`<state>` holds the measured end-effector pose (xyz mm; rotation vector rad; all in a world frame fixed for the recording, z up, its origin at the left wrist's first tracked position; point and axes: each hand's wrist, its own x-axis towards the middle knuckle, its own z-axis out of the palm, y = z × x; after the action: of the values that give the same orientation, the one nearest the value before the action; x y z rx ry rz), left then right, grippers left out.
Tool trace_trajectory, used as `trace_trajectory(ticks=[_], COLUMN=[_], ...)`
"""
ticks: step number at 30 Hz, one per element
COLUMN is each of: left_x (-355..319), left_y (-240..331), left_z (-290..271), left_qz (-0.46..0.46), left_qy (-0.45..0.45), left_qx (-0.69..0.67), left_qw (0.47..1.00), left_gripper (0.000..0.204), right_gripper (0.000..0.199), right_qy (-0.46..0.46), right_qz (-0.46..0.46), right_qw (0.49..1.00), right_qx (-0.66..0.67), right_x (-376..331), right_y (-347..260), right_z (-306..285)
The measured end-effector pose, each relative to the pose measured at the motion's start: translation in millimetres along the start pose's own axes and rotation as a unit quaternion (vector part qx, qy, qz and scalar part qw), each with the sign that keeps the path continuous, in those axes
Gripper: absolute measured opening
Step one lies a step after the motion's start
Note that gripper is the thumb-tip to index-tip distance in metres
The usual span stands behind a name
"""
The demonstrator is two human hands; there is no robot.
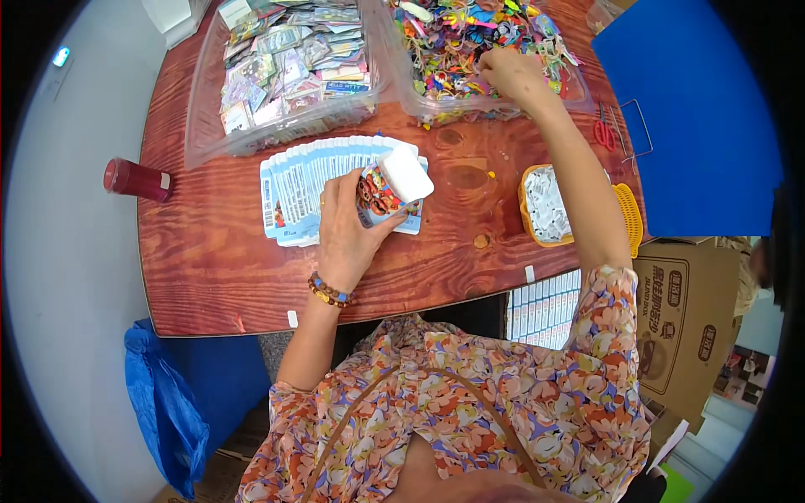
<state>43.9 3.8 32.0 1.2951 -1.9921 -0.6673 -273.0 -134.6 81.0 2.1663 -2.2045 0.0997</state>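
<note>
My left hand (346, 228) is closed around a small printed carton (379, 198), its white top flap standing open. Beneath it lies a fanned-out row of flat light-blue cartons (293, 194), overlapping one another. At the back right, my right hand (513, 74) reaches over the near wall of a clear plastic bin (470, 106). That bin is heaped with small colourful trinkets (444, 63). The right fingers are bent together among the trinkets; their tips are hidden, so what they pinch cannot be made out.
Another clear bin (198, 126) at the back left holds many small flat packets. A yellow basket (527, 226) of small white pieces sits under my right forearm. Red scissors (604, 134) lie near the right edge; a dark red jar (138, 179) stands at the left edge.
</note>
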Motion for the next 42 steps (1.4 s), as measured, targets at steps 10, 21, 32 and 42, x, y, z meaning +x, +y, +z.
trace_trajectory(ticks=[10,21,32,42], left_x=[15,28,21,26], left_y=[0,2,11,10], left_z=[10,33,30,36], left_qz=[0.01,0.052,0.052,0.029], left_qy=[0.016,0.033,0.007,-0.013], left_qx=[-0.021,0.008,0.028,0.029], left_qw=[1.0,0.998,0.998,0.999], left_gripper=[0.077,0.08,0.078,0.076], right_gripper=[0.02,0.007,0.012,0.024], right_qy=[-0.015,0.001,0.035,0.104], right_qz=[0.043,-0.148,-0.262,-0.075], right_qw=[0.984,0.945,0.962,0.982], right_qx=[0.172,0.293,0.068,0.142], right_x=[8,-89,-98,-55], right_y=[21,-69,-104,-11], right_z=[9,-48,-31,-37])
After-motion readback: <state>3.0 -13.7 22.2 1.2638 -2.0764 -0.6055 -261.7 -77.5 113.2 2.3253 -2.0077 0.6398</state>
